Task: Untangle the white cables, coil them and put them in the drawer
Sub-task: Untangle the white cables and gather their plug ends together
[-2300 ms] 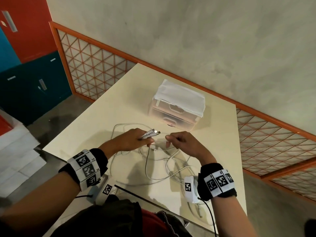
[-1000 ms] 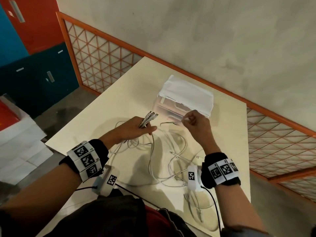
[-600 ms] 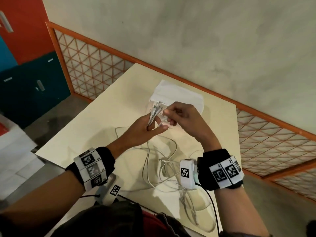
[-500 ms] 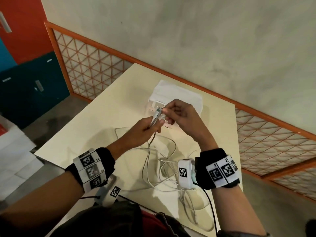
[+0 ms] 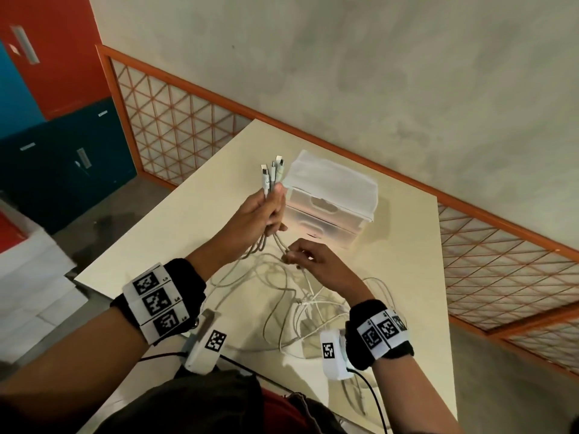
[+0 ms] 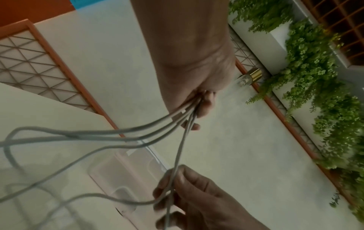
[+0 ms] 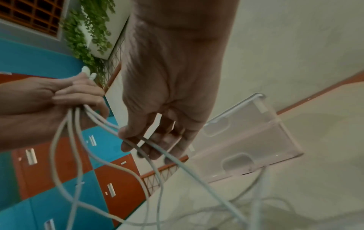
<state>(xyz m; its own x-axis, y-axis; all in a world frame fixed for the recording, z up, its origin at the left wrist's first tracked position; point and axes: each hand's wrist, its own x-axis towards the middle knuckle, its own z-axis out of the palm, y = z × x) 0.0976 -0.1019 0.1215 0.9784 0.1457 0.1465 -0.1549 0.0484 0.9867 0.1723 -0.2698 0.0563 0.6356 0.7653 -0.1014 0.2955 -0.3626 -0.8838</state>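
Observation:
My left hand (image 5: 263,211) is raised above the table and grips a bundle of white cables (image 5: 282,296) just below their plugs (image 5: 271,173), which stick up past my fingers. In the left wrist view the cables (image 6: 138,133) fan out from that hand (image 6: 199,109). My right hand (image 5: 308,256) sits lower and pinches one or two strands (image 7: 157,147) between thumb and fingers (image 7: 135,140). The rest of the tangle lies loose on the table. The small clear drawer unit (image 5: 332,202) stands behind my hands, both drawers closed.
The cream table (image 5: 404,277) ends near an orange lattice railing (image 5: 175,120) at the back and right. Red and blue lockers (image 5: 62,158) stand off to the left. White wrist camera units (image 5: 332,352) hang by my wrists over the table's near edge.
My left hand has lifted the plug ends higher. My right hand has let go near the plugs and slid down the cables to pinch them lower.

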